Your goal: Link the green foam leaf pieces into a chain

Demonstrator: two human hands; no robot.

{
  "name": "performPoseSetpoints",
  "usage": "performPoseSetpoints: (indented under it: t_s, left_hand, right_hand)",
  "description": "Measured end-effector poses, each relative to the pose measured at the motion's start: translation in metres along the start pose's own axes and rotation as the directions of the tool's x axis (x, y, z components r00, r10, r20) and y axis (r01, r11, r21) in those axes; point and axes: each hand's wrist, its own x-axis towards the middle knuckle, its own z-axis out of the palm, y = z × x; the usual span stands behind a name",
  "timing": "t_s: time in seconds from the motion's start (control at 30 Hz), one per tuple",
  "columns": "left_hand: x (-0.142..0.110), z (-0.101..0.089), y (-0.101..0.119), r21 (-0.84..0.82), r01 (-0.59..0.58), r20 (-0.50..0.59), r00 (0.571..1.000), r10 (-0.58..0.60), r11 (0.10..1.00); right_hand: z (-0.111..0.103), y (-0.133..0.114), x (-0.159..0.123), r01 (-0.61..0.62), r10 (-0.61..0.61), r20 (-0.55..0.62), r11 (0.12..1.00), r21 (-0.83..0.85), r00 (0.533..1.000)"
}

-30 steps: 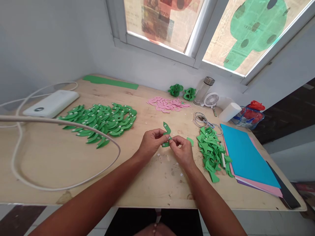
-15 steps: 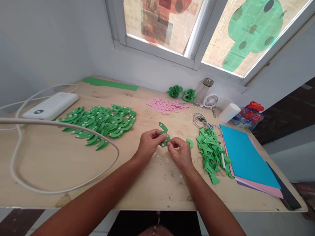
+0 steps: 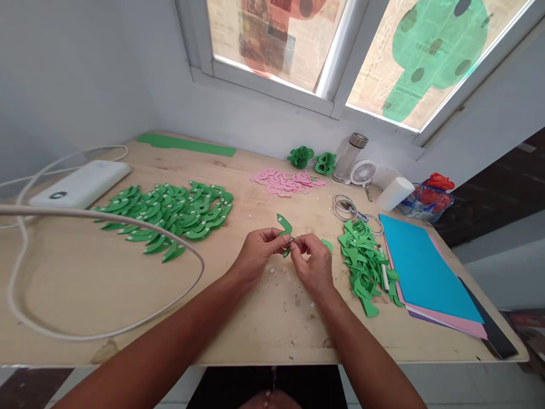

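Note:
Between my two hands, above the middle of the table, is a curved green paper cutout (image 3: 284, 224) with a small white patch near its upper tip. My left hand (image 3: 260, 250) pinches it from the left with thumb and fingers. From the right, my right hand (image 3: 313, 262) has its fingertips closed on the cutout's lower part, which the fingers mostly hide. Just behind my right hand a small green paper piece (image 3: 327, 245) lies on the table. Left of my hands spreads a large pile of green cutouts (image 3: 170, 213) with white patches.
Pink cutouts (image 3: 287, 182) lie at the back, near two green paper ornaments (image 3: 301, 157). To the right are green scraps (image 3: 361, 258), a pen (image 3: 384, 270) and blue sheets (image 3: 430, 267). A bottle (image 3: 351, 154) and small fan (image 3: 363, 171) stand behind. A white cable (image 3: 128, 216) loops at left.
The green cutout has turned between my fingers, and its lower part is now more hidden. My right fingers have closed in nearer to my left. The view has shifted slightly.

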Motion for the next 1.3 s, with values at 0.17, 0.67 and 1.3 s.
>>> performPoseSetpoints:
  t_s: [0.17,0.67,1.3]
  left_hand:
    - [0.0004,-0.0022,0.0006,0.024,0.025,0.023,0.999,-0.025,0.999]
    - [0.0019,-0.0034,-0.0021,0.120,0.005,0.051,0.999,-0.011,0.993]
    - [0.0026,-0.0036,-0.0007,0.151,-0.014,0.052,0.999,0.006,0.988]
  right_hand:
    - [-0.0002,0.0001,0.0003,-0.007,0.007,0.009,1.000,-0.024,1.000]
    - [-0.0013,-0.0002,-0.0004,-0.011,0.013,0.021,0.997,-0.081,1.000]
    - [0.0010,0.0043,-0.0005,-0.016,0.019,0.030,0.995,-0.100,0.999]
